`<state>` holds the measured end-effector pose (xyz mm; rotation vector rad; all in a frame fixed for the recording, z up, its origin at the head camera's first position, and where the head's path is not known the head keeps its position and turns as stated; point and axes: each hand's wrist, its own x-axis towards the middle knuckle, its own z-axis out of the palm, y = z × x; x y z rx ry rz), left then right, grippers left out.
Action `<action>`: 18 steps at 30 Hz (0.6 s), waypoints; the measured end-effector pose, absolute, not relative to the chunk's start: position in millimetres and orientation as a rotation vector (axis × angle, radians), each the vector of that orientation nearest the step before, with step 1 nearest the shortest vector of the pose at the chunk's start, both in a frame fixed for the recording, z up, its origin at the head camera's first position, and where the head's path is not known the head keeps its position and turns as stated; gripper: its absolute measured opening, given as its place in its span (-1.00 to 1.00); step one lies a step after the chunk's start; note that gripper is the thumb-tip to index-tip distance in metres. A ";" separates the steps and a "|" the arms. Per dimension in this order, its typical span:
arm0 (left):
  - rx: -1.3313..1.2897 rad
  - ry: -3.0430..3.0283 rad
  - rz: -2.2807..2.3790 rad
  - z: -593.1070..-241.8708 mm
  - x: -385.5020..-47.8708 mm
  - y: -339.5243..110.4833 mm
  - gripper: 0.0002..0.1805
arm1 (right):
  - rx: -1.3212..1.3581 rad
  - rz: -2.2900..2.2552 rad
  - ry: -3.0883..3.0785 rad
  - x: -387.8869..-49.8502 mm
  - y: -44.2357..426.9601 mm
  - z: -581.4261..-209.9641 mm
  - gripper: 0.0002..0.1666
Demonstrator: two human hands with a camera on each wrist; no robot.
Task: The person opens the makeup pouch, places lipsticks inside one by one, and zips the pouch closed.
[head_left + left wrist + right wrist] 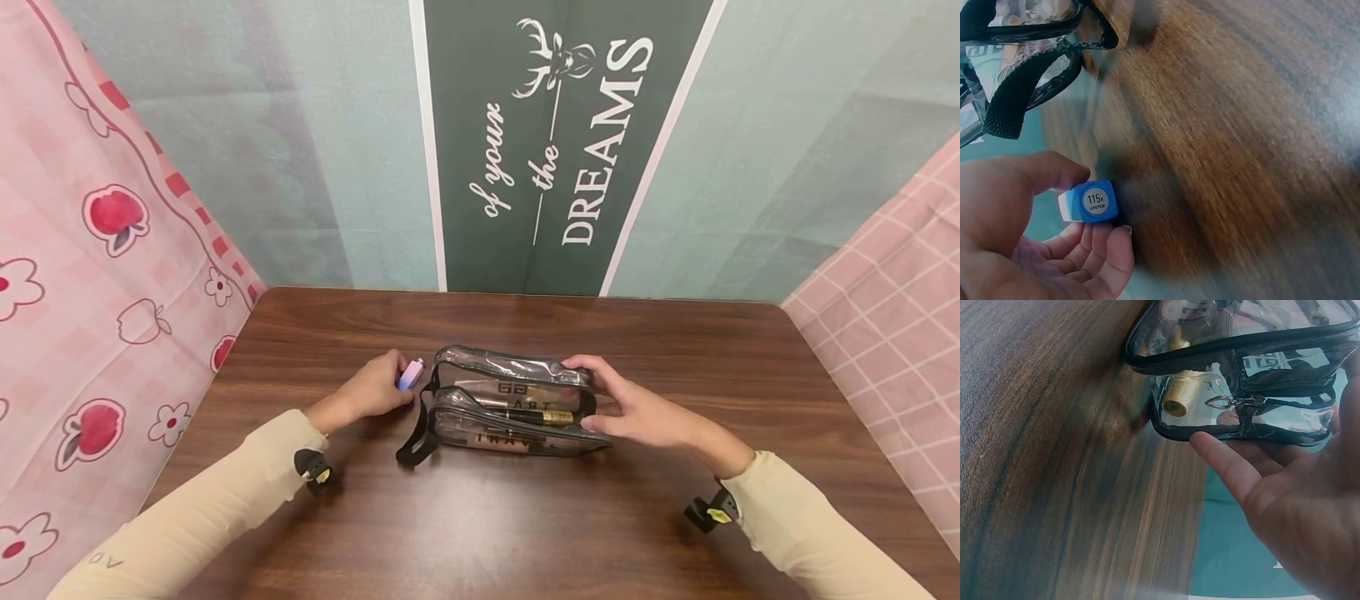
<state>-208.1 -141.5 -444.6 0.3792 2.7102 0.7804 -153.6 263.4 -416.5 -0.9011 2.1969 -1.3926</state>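
A small pink-to-blue lipstick (410,374) is held between the thumb and fingers of my left hand (378,383), just left of the pouch. In the left wrist view its blue end (1095,200) faces the camera, labelled "115 LIPSTICK". The clear pouch (525,367) with black trim lies on the table, a gap showing between its two black-edged sides. My right hand (637,408) grips the pouch's right end, thumb on the near edge. Inside lies a black-and-gold tube (555,417) among other cosmetics, partly hidden. A metal zip pull (1219,402) hangs at that right end.
A black strap loop (417,442) sticks out from the pouch's left end. The brown wooden table (480,525) spreads around it. Behind the table hangs a green printed cloth (525,267), with pink cloths at both sides.
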 end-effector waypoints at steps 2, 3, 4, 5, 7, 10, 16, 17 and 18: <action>0.380 2.709 0.774 -443.7 -207.9 -141.9 -0.62 | -0.904 -1.387 2.203 -153.3 263.4 -416.1 -0.14; 0.377 2.710 0.773 -443.5 -207.9 -142.1 -0.64 | -0.907 -1.384 2.205 -153.2 263.5 -415.9 -0.15; 0.374 2.714 0.772 -443.5 -208.1 -142.6 -0.65 | -0.914 -1.380 2.207 -153.1 263.6 -416.0 -0.15; 0.376 2.719 0.771 -443.6 -208.3 -143.3 -0.67 | -0.921 -1.377 2.210 -153.0 263.6 -416.1 -0.16; 0.382 2.726 0.771 -443.8 -208.7 -144.8 -0.69 | -0.927 -1.374 2.215 -152.9 263.6 -416.5 -0.16; 0.377 2.734 0.775 -444.3 -209.6 -147.5 -0.72 | -0.931 -1.376 2.215 -152.9 263.6 -417.1 -0.16; 0.374 2.748 0.781 -442.3 -212.2 -152.2 -0.70 | -0.902 -1.396 2.196 -153.6 263.3 -418.2 -0.12; 0.374 2.752 0.783 -441.6 -212.6 -152.9 -0.69 | -0.896 -1.399 2.191 -153.6 263.3 -418.1 -0.12; 0.374 2.756 0.787 -440.7 -213.2 -153.5 -0.69 | -0.894 -1.401 2.188 -153.7 263.4 -418.4 -0.11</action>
